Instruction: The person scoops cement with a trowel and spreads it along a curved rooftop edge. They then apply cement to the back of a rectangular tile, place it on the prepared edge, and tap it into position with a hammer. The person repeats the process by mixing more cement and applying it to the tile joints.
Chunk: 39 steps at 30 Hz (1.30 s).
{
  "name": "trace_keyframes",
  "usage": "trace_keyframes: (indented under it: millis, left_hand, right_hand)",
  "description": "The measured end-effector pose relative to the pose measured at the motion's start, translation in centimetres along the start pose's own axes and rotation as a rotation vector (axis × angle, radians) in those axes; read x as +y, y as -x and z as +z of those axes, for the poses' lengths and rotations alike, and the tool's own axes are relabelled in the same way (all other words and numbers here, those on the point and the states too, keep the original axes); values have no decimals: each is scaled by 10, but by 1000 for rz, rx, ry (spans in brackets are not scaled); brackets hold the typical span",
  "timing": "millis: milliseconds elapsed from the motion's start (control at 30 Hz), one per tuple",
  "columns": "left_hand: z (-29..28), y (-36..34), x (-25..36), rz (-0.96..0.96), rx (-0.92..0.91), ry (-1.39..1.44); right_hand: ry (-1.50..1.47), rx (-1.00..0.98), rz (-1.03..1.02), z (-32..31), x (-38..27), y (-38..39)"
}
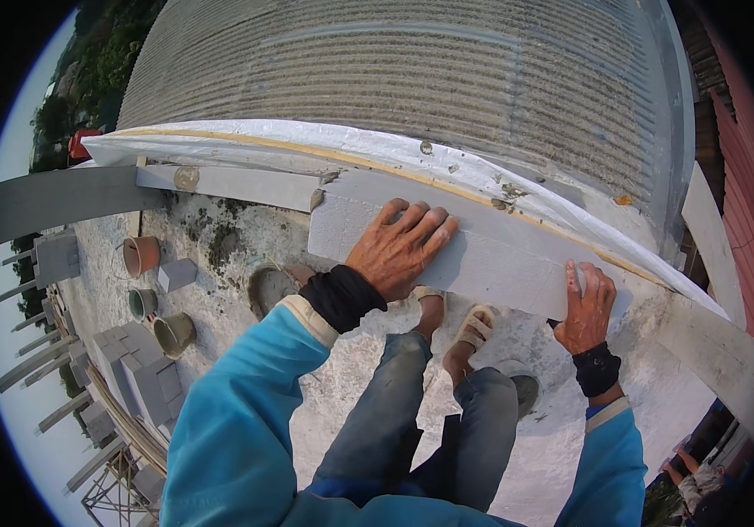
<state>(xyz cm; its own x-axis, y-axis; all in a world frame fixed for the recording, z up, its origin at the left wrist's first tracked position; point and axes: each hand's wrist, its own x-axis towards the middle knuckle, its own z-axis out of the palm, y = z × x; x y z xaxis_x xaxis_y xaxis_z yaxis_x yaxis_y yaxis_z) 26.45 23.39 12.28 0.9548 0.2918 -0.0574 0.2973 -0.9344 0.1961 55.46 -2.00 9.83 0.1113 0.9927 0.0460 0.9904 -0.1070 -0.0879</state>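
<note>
A long pale grey lightweight concrete block (504,263) lies along the top of a low wall in front of me. My left hand (403,249) rests over its upper face left of the middle, fingers bent and close together, thumb hidden. Near the right end, my right hand (586,307) grips the block's near edge, with its fingers over the top. A small dark tip (554,324) shows beside that hand; its kind cannot be made out. Grey mortar (316,200) clings to the block's left end, where another pale block (236,183) continues the row.
Beyond the wall slopes a corrugated roof (412,79), edged by white sheeting (377,145) and a wooden strip (307,151). At left stand an orange bucket (141,256), a round mortar tub (269,288), other buckets and stacked blocks (136,364). Another person (702,483) shows at lower right.
</note>
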Motion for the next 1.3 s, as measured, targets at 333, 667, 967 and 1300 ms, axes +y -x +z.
trace_keyframes:
  millis: [333, 667, 967, 1300]
  left_hand:
    - [157, -101, -69, -31, -75, -6]
    - [218, -46, -106, -143, -170, 41]
    - [243, -22, -120, -159, -173, 62]
    - [263, -10, -132, -172, -206, 73]
  right_hand:
    - [17, -265, 70, 129, 67, -62]
    - [-56, -337, -19, 194, 29, -88]
    - [-128, -380, -19, 216, 4, -94]
    - [-115, -389, -8, 230, -8, -99]
